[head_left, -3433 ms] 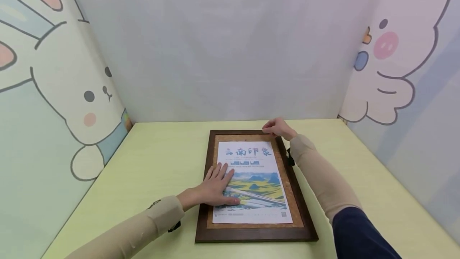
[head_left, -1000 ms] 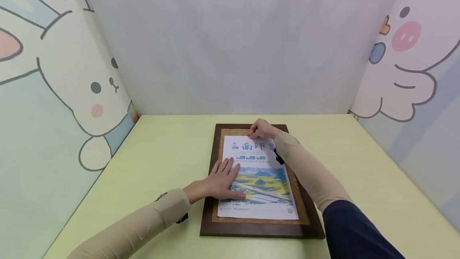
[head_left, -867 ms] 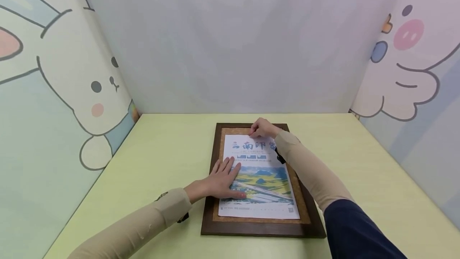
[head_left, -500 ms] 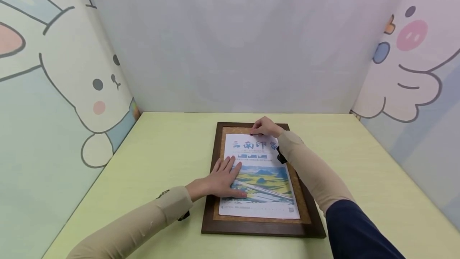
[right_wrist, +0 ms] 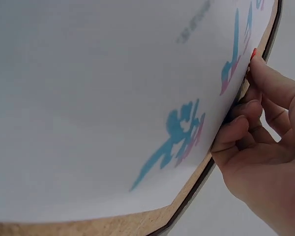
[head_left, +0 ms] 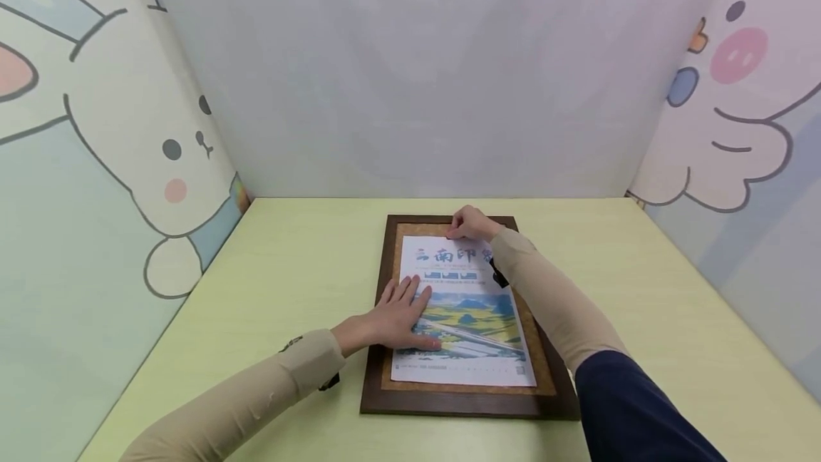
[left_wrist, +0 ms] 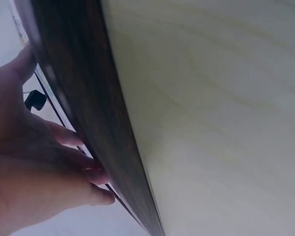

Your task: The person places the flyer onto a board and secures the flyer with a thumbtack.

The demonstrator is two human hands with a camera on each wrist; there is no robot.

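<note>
A printed poster (head_left: 458, 326) with blue lettering and a landscape lies on a cork board (head_left: 541, 369) in a dark brown frame (head_left: 468, 403). My left hand (head_left: 398, 323) rests with fingers spread on the poster's left side; the left wrist view shows this hand (left_wrist: 44, 152) beyond the frame's edge (left_wrist: 88, 83). At the poster's top edge, my right hand (head_left: 472, 223) pinches a small red pushpin (right_wrist: 253, 53), mostly hidden by the thumb. The right hand's (right_wrist: 265, 118) other fingers are curled against the board's top edge in the right wrist view.
The board lies on a pale yellow-green table (head_left: 295, 269). A grey-white wall (head_left: 423, 91) rises behind it. Side panels carry a cartoon rabbit (head_left: 154, 162) on the left and a white cartoon figure (head_left: 712, 134) on the right.
Since the oldest frame, my right hand has moved left from the frame's top right corner to the poster's top edge. Over the last second both hands have stayed almost still.
</note>
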